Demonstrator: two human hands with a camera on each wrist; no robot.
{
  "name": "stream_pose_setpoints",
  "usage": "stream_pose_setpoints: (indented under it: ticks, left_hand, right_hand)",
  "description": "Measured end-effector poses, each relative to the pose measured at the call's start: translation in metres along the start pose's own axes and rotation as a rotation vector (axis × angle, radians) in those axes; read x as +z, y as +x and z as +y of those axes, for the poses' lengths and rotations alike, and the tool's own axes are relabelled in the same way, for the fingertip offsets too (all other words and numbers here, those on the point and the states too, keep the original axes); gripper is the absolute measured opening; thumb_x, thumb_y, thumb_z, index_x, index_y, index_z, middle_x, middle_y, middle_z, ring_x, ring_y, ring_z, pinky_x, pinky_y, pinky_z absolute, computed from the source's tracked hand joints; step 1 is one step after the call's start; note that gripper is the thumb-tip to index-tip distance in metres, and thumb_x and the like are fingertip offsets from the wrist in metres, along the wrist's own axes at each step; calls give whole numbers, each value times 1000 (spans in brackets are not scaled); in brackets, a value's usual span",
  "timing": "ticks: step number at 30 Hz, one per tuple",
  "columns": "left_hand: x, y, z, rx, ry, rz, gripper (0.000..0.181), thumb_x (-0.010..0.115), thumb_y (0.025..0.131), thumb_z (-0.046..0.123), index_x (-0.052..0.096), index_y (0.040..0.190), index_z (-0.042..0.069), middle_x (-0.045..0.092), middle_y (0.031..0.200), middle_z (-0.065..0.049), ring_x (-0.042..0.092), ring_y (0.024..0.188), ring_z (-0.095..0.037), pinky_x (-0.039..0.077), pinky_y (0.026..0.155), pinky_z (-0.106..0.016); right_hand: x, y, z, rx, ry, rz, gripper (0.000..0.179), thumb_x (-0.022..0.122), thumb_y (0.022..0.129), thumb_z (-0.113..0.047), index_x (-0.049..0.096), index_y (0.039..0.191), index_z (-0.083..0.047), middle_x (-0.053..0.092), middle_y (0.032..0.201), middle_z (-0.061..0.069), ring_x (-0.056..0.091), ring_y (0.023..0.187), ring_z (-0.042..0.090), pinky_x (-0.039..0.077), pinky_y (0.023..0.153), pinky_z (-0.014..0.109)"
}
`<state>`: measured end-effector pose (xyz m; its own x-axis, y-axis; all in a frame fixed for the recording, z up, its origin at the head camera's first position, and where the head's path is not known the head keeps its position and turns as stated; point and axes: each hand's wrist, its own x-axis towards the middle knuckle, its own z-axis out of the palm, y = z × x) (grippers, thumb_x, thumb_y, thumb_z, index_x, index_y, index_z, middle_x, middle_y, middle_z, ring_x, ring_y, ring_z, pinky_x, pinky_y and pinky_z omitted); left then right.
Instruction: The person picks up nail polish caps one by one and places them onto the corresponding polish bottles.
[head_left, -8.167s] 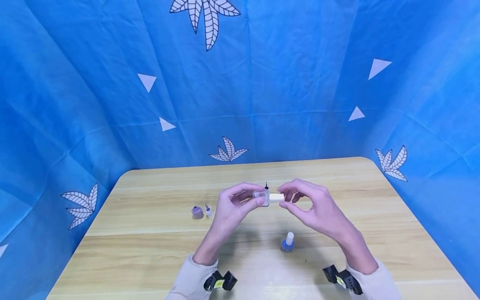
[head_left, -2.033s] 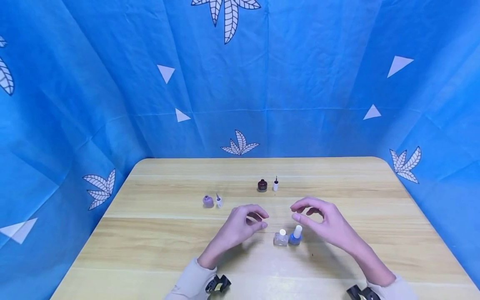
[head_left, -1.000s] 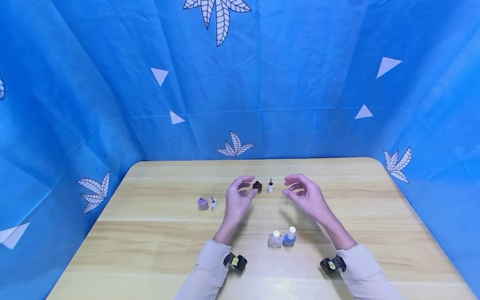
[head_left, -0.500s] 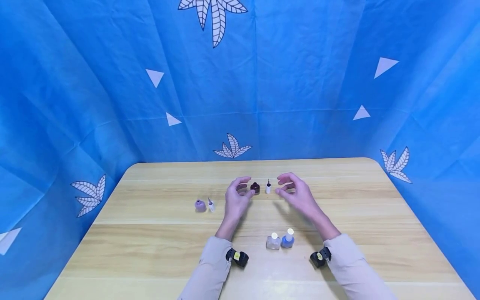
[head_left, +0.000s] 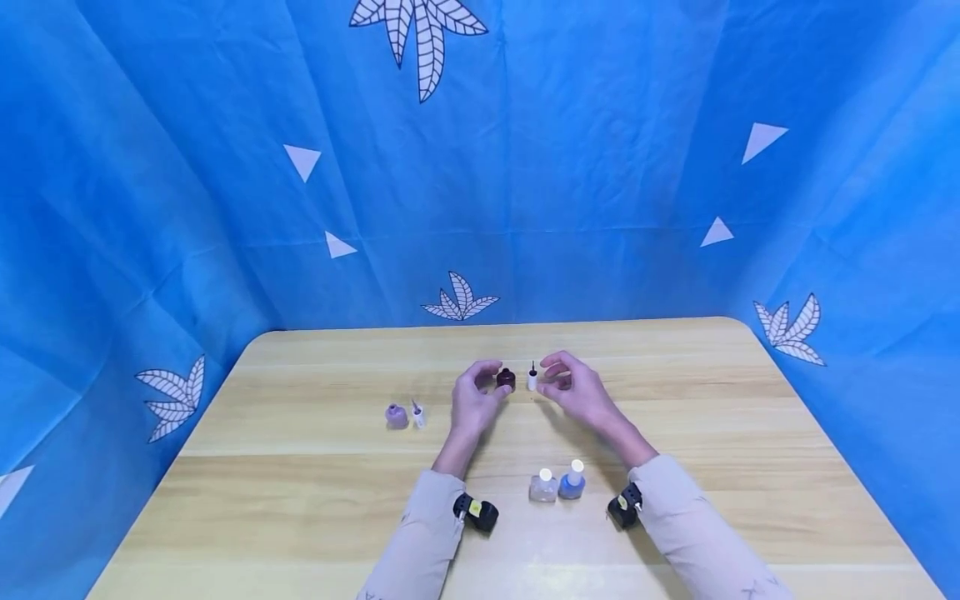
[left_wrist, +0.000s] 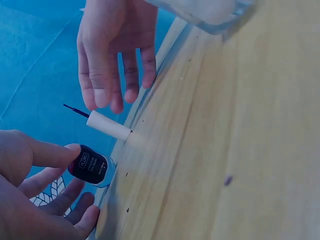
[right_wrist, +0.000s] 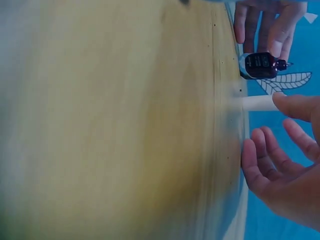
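Observation:
In the head view an uncapped dark red nail polish bottle (head_left: pixel 506 380) stands on the table, neck up. My left hand (head_left: pixel 474 407) is at its left side, fingers loosely curved. In the left wrist view the thumb tip overlaps the bottle's edge. Just right of the bottle stands its white cap (head_left: pixel 532 381), the dark brush (left_wrist: pixel 76 110) pointing up. My right hand (head_left: pixel 581 396) is close on the cap's right, thumb and fingers apart. Its thumb (right_wrist: pixel 295 106) overlaps the cap in the right wrist view.
Nearer me stand a clear nail polish bottle (head_left: pixel 543 487) and a blue one (head_left: pixel 573 481), both white-capped, side by side between the forearms. Further left are an open purple bottle (head_left: pixel 397 417) and its upright brush cap (head_left: pixel 417 415). Blue cloth (head_left: pixel 600 167) hangs behind the wooden table (head_left: pixel 300 500).
The clear bottle, held between both hands at first, now stands beside the blue one. Both hands have moved to the dark red bottle and its cap, the right hand lately shifting left.

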<state>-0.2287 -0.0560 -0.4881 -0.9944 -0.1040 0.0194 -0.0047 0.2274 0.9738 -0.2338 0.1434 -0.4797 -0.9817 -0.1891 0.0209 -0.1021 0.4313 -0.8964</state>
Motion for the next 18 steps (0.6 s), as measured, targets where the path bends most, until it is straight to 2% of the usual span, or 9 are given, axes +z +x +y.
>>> stream_pose_setpoints:
  ticks: [4, 8, 12, 18]
  left_hand:
    - [-1, 1, 1, -38, 6, -11, 44, 78, 82, -6, 68, 124, 4, 69, 121, -16, 63, 117, -33, 51, 106, -46]
    - [0, 2, 2, -46, 1, -32, 42, 78, 82, -8, 69, 122, 0, 71, 115, -17, 66, 111, -33, 55, 101, -43]
    - [1, 2, 3, -62, 14, -47, 40, 78, 81, -9, 70, 119, 2, 72, 112, -17, 68, 106, -32, 58, 98, -42]
    - [2, 1, 2, -70, 70, -27, 34, 78, 82, -7, 72, 114, 4, 73, 108, -16, 70, 100, -30, 60, 93, -42]
  right_hand:
    - [3, 3, 1, 20, -17, 1, 39, 75, 92, -8, 61, 128, -9, 68, 119, 14, 65, 104, 30, 59, 89, 40]
    - [5, 6, 2, 26, -44, -9, 36, 76, 92, -9, 62, 126, -10, 69, 116, 11, 65, 103, 28, 59, 87, 40]
    - [7, 7, 2, 31, -64, -19, 35, 76, 92, -10, 62, 124, -10, 70, 112, 10, 65, 99, 26, 58, 86, 40]
    - [11, 8, 2, 14, -84, -15, 30, 76, 93, -10, 63, 119, -8, 71, 105, 8, 66, 94, 23, 58, 86, 40]
